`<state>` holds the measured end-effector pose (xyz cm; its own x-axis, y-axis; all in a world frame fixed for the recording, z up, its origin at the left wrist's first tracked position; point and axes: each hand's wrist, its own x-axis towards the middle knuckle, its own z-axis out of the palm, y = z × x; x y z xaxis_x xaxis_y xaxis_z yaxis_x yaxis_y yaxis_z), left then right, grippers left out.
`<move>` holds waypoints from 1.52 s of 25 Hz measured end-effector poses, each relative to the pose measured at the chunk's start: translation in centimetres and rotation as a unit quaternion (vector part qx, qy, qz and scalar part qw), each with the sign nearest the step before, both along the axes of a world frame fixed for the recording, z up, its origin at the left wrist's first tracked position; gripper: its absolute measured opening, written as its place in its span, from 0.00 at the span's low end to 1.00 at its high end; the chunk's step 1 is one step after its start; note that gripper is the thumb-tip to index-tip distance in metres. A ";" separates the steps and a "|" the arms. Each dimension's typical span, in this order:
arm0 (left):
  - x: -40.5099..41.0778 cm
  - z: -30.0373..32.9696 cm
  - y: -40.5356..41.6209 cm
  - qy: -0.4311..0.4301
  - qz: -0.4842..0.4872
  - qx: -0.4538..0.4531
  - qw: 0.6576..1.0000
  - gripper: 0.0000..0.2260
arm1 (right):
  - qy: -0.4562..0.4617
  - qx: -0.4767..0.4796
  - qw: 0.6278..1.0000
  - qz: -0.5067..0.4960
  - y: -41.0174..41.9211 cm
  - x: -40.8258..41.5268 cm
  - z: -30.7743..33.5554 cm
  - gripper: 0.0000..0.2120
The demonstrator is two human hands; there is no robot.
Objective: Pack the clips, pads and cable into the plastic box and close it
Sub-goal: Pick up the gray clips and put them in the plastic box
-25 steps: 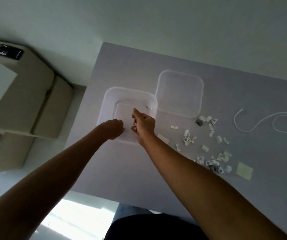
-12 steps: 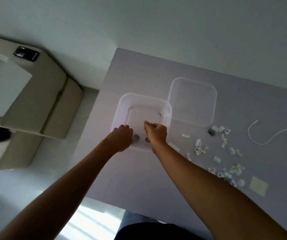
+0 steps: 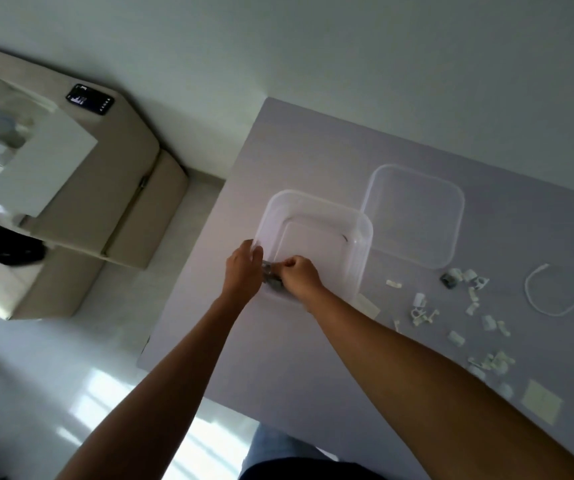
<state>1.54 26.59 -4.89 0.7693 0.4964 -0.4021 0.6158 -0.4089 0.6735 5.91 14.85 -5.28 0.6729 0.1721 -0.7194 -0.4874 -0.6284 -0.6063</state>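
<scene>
I see both hands at the near-left corner of the open plastic box [image 3: 316, 237], which stands on the grey table [image 3: 278, 358]. The left hand [image 3: 244, 271] has its fingers curled at the box rim, and the right hand [image 3: 301, 273] is closed in a loose fist just beside it. Between them is a small dark grey piece [image 3: 271, 280]; both hands seem to pinch it, but I cannot tell which one really carries it, or what it is.

The lid [image 3: 413, 216] lies flat on the table behind the box, touching its right side. Most white clips [image 3: 424, 311] are scattered on the table to the right, well apart from the box. A yellowish pad [image 3: 540, 400] lies near the table edge, another pad [image 3: 367, 305] is just beside the box, and the white cable [image 3: 548, 299] curls at the far right.

What I fear: the piece is held over the box wall, not clearly over the inside. If the fingers open there, I think it can fall outside. The box looks light, so a push on the rim could tip or slide it. The clips are small, and a sweeping arm could knock them off the table. The cable may spring out and block the lid.
</scene>
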 end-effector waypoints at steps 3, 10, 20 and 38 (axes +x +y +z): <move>0.1 -0.1 0.1 -0.011 -0.001 -0.010 1.000 0.14 | -0.035 -0.021 0.995 0.090 1.0 -0.5 0.1 0.24; 0.2 0.0 0.2 -0.003 -0.016 -0.018 1.000 0.14 | -0.117 0.029 0.978 0.172 -1.5 -1.0 2.0 0.28; 0.2 -0.1 0.2 0.017 -0.019 -0.008 1.000 0.13 | -0.093 0.036 0.982 0.158 -2.4 -0.5 2.1 0.24; 7.7 0.7 -25.7 -0.145 -0.445 0.038 0.883 0.13 | -0.300 -0.141 0.896 -0.294 -31.7 -3.1 2.3 0.04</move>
<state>9.28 0.90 -4.18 0.9333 -0.3402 -0.1153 -0.1670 -0.6950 0.6994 2.84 -16.87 -2.99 0.8677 -0.4716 -0.1572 -0.4247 -0.5390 -0.7274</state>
